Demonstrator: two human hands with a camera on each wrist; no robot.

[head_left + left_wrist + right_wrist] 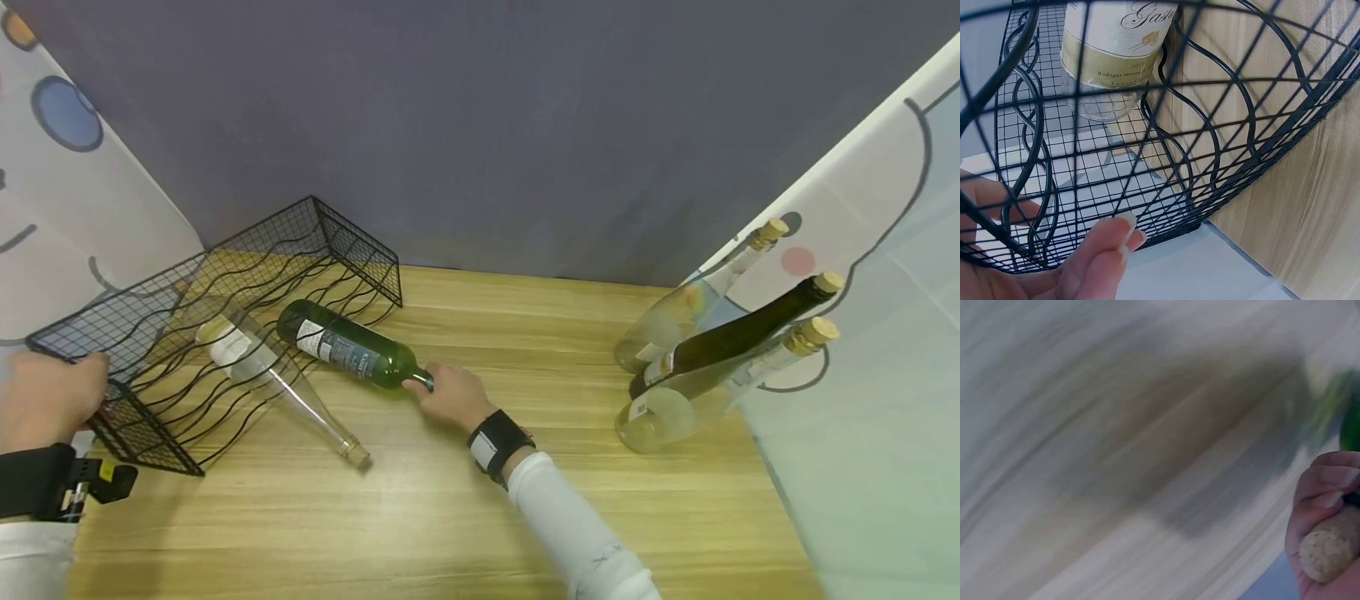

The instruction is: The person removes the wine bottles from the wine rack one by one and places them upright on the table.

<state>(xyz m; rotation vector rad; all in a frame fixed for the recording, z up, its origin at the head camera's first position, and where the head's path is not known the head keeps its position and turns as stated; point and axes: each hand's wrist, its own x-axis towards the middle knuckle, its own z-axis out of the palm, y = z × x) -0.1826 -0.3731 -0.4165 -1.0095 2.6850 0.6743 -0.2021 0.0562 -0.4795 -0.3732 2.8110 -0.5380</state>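
My left hand (54, 396) grips the near left end of a black wire wine rack (153, 437), its fingers curled round the mesh in the left wrist view. My right hand (456, 398) holds a green wine bottle (352, 346) by the neck; its cork (1330, 551) shows beside the fingers in the right wrist view. The green bottle's base overlaps the rack's wavy wires, with the neck pointing to the right. Nearer to my left hand, a corked clear glass bottle (258, 358) lies across the rack, its cream label (1116, 53) seen through the mesh.
On the right of the wooden table (450, 533) stand a clear bottle (678, 312), a dark green bottle (731, 337) and another clear bottle (675, 417), all corked. A grey panel (480, 133) rises along the back, and patterned white sheets (862, 333) flank the sides.
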